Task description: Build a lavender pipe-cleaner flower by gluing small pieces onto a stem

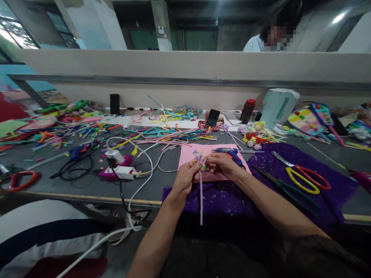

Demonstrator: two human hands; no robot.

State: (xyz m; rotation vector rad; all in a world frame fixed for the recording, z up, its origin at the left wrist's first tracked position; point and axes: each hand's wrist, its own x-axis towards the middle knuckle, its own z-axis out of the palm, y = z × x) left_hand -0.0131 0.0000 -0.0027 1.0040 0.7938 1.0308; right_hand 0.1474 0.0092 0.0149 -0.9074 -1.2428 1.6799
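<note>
My left hand pinches a pale lilac pipe cleaner, whose long end hangs straight down below the fingers. At its top a small lilac tuft stands above my fingertips. My right hand is closed at that upper part, its fingertips pressed together close to the left ones; the exact grip is too small to make out. Beneath both hands lies a pink sheet with small coloured bits on it. A blue and orange glue gun rests on the sheet just beyond my right hand.
On purple cloth at right lie red-and-yellow scissors and dark-handled pliers. A power strip with cables stands left. Behind are loose pipe cleaners, a phone, a bottle and a kettle. Another person is beyond the partition.
</note>
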